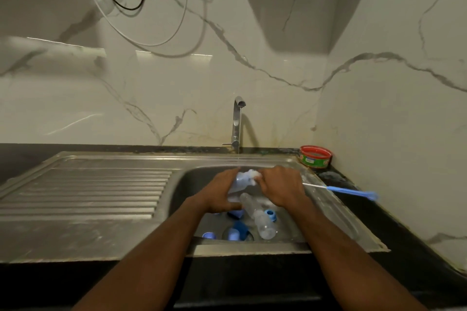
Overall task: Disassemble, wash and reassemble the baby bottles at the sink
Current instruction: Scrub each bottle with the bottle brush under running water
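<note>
Head view, frame centre: left hand point(222, 190) grips bottle point(238, 184), long axis pointing up-right toward tap stream; right hand point(276, 185) pinches its soapy mouth

Both forearms were bare to the frame edge; no sleeve covered them. The left hand point(222, 190) and right hand point(280, 188) were ungloved.
</note>
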`<state>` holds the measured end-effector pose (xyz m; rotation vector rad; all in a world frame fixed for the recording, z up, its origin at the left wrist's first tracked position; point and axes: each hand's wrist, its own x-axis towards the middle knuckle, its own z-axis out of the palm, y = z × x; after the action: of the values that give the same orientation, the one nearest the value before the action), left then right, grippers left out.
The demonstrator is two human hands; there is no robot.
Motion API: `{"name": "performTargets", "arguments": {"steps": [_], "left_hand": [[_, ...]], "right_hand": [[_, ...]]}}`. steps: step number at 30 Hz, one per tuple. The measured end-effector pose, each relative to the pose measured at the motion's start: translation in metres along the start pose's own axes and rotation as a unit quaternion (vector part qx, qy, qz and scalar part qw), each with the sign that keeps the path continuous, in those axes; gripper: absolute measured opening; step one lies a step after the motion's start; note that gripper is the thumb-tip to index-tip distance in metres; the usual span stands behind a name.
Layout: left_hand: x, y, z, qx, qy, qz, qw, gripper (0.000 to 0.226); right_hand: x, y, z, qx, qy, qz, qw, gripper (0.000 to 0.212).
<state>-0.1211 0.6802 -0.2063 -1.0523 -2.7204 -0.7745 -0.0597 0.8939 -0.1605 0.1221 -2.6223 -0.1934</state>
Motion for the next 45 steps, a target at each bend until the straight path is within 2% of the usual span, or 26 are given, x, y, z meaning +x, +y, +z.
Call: {"name": "performTargets", "arguments": {"steps": [2,4,6,9,11,12,14,16,18,20,24,25,27,28,30,31,32,34,36,38,40,42,45], "left_hand": [[0.005,0.005,0.006,0.037,0.023,0.012,0.999,0.081],[0.008,0.006,0.006,0.128,0.105,0.009,0.986,0.068],[0.007,0.002,0.001,0.191,0.172,0.003,0.966,0.076],[0.002,-0.004,-0.006,0.203,0.213,-0.018,0.956,0.094],[0.001,-0.009,-0.008,0.169,0.198,-0.033,0.965,0.103],[0.002,-0.010,-0.007,0.128,0.163,-0.034,0.978,0.105],[0.002,-0.008,-0.003,0.042,0.056,-0.018,0.997,0.104],[0.005,-0.003,0.004,0.041,0.003,0.004,0.999,0.093],[0.009,0.000,0.008,0.044,0.037,0.020,0.998,0.080],[0.010,-0.001,0.007,0.076,0.073,0.013,0.994,0.074],[-0.002,-0.002,-0.004,0.256,0.109,-0.045,0.959,0.096],[-0.004,-0.001,-0.008,0.263,0.132,-0.053,0.954,0.101],[-0.003,-0.002,-0.009,0.207,0.175,-0.079,0.959,0.110],[-0.002,-0.002,-0.009,0.162,0.162,-0.090,0.969,0.115],[0.000,-0.003,-0.005,0.063,0.048,-0.084,0.993,0.116],[0.001,-0.002,-0.001,0.042,-0.025,-0.067,0.997,0.108],[0.002,-0.002,0.003,0.052,-0.065,-0.048,0.995,0.097],[0.005,-0.005,0.010,0.078,-0.034,-0.027,0.996,0.082],[0.008,-0.007,0.008,0.097,0.063,-0.008,0.993,0.074],[0.004,-0.005,0.000,0.115,0.136,0.019,0.984,0.082],[-0.002,-0.001,-0.008,0.107,0.179,0.015,0.978,0.106],[-0.005,0.003,-0.009,0.096,0.185,-0.025,0.978,0.126],[-0.003,-0.001,-0.003,0.073,0.097,-0.078,0.989,0.129]], "right_hand": [[0.000,0.011,0.005,0.014,-0.021,0.040,0.999,0.034],[-0.001,0.015,0.006,0.024,-0.038,0.019,0.999,0.040],[-0.002,0.007,0.006,0.055,-0.038,-0.042,0.997,0.045],[-0.001,-0.010,0.002,0.102,-0.005,-0.132,0.986,0.039],[0.000,-0.014,-0.001,0.061,0.022,-0.152,0.986,0.034],[0.000,-0.014,-0.001,0.031,0.032,-0.144,0.989,0.033],[-0.001,-0.010,0.000,-0.017,0.036,-0.091,0.995,0.034],[-0.002,-0.007,0.002,-0.026,0.001,-0.022,0.999,0.036],[-0.002,-0.004,0.004,-0.018,-0.020,0.017,0.999,0.037],[-0.001,-0.002,0.009,-0.007,-0.021,0.005,1.000,0.038],[0.001,-0.010,0.011,0.059,-0.043,-0.126,0.989,0.045],[0.001,-0.011,0.010,0.085,-0.027,-0.143,0.986,0.043],[0.001,-0.013,0.006,0.103,0.009,-0.155,0.982,0.038],[0.001,-0.013,0.005,0.086,0.023,-0.152,0.984,0.035],[0.001,-0.010,0.007,0.029,0.037,-0.126,0.991,0.035],[0.000,-0.007,0.009,0.009,0.026,-0.100,0.995,0.036],[0.000,-0.005,0.010,0.001,0.007,-0.073,0.997,0.037],[-0.001,-0.004,0.012,0.002,-0.025,-0.034,0.999,0.040],[0.001,-0.004,0.011,0.024,-0.048,-0.027,0.998,0.042],[0.002,-0.003,0.012,0.066,-0.054,-0.045,0.995,0.045],[0.003,0.000,0.013,0.088,-0.036,-0.077,0.992,0.047],[0.003,0.003,0.014,0.094,-0.013,-0.113,0.989,0.046],[0.002,0.000,0.014,0.028,0.027,-0.157,0.987,0.045]]}}
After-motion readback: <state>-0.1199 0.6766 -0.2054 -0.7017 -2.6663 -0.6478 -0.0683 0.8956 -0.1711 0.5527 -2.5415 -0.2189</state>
